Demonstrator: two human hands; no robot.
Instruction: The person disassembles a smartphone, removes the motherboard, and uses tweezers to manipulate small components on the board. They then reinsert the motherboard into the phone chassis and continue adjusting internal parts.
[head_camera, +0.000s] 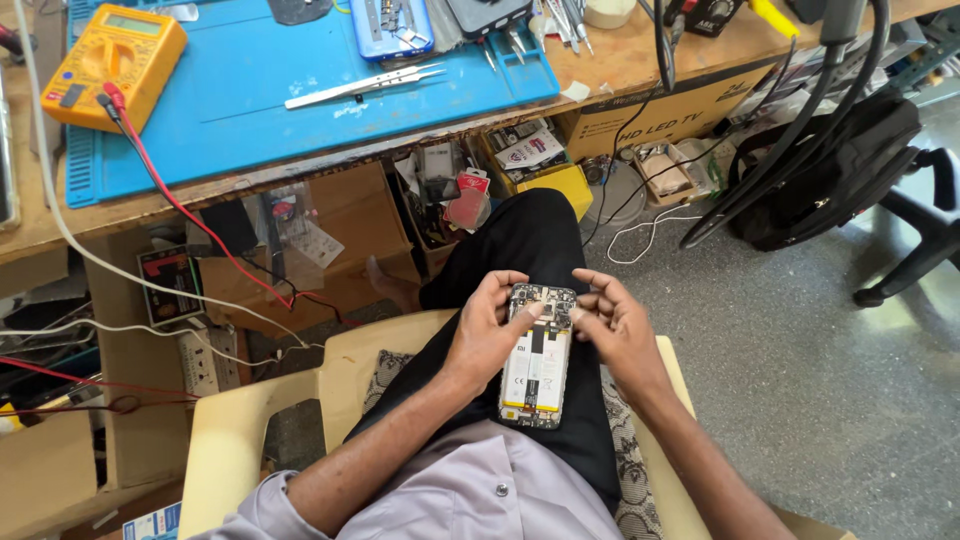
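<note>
**A:** What is the largest item, and where does it lie relative to the opened phone?

**B:** The wooden workbench (620, 65), well above the opened phone (537, 360) in the view. On it rests a blue work mat (250, 110) carrying a yellow multimeter (112, 62) at the far left and a pair of steel tweezers (365, 85) nearer the middle.

**A:** And around the phone itself?

**B:** The person sits in a cream plastic chair (270, 410); the phone lies lengthwise on the black-trousered thigh (520, 240), back cover off, its battery and circuit board exposed. A black backpack (830, 175) stands well to the upper right of the phone.

**A:** How are the hands posed?

**B:** The left hand (485, 335) wraps the phone's left edge, fingers curled, thumb laid over the upper board. The right hand (610, 325) closes on the phone's upper right edge, fingers bent, fingertips pressing at the top end. Both forearms converge on it from below.

**A:** Any containers?

**B:** Above the phone, under the bench, an open shelf (440, 200) is crammed with small packets and parts. To its right sits a yellow box (560, 185), and farther right a small cardboard tray (665, 175) with loose pieces; the contents are too small to identify. A blue parts tray (392, 30) on the mat holds metal tools.
</note>
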